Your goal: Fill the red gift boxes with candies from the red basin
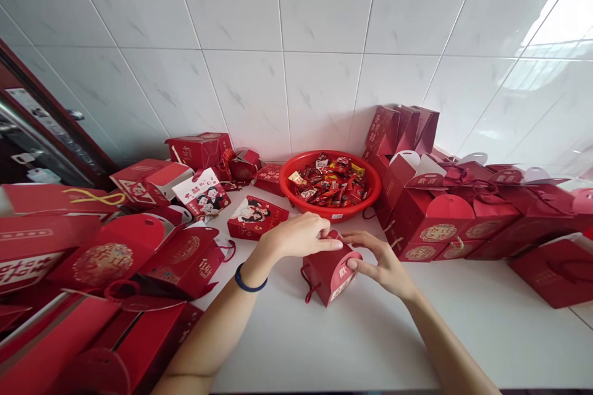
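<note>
A small red gift box (319,270) stands upright on the white tabletop in front of me, with a rounded flap bearing a gold character on its near end and a dark red cord hanging from its left side. My left hand (296,237), with a dark blue band on the wrist, is curled over the box's top, thumb along the upper edge. From the other side my right hand (384,262) grips the box, its thumb on the rounded flap and its fingers over the top. Right behind the box is a red plastic basin (285,188) filled with wrapped sweets (328,182).
Many red gift boxes (185,256) crowd the left side, some with flaps up. Stacked boxes (440,216) line the right, and another box (551,271) lies farther right. A flat box with a printed couple (257,219) lies left of the basin. Behind rises a tiled wall (319,92).
</note>
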A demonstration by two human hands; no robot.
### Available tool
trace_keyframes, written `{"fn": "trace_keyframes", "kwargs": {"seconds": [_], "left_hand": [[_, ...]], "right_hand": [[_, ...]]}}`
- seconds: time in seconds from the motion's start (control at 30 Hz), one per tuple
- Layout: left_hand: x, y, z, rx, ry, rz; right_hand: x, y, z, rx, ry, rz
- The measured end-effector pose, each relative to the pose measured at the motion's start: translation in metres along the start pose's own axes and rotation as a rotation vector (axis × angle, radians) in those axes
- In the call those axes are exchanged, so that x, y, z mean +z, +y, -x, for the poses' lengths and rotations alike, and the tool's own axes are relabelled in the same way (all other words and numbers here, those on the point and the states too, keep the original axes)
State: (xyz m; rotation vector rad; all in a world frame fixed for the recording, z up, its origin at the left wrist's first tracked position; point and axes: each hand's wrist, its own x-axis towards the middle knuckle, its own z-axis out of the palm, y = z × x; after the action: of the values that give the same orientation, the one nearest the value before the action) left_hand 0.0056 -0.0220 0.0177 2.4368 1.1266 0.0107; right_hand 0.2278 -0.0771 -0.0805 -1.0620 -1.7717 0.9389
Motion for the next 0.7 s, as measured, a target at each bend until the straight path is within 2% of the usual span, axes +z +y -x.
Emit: {"fn": "trace_keyframes", "kwargs": {"seconds": [0.13, 0.3, 0.43, 0.53, 0.7], "left_hand": [[-0.004, -0.002, 0.003, -0.01, -0.14, 0.079], [0.002, 0.001, 0.003, -0.059, -0.248, -0.004], [0.013, 0.004, -0.003, -0.036, -0.214, 0.033], [0.023, 0.009, -0.009, 0.01, -0.164, 0.06], [0.044, 0.028, -0.013, 0.192, -0.113, 0.062]], "right_hand": [[0.014, 0.003, -0.003, 0.079, 0.073, 0.023], [0.028, 0.002, 0.0, 0.143, 0.217, 0.093], [0.039, -0.008, 0.021, 0.101, 0.356, 0.252], [0.048, -0.012, 0.044, 0.081, 0.354, 0.42], [0.051, -0.01, 0.077, 0.14, 0.439, 0.556]]}}
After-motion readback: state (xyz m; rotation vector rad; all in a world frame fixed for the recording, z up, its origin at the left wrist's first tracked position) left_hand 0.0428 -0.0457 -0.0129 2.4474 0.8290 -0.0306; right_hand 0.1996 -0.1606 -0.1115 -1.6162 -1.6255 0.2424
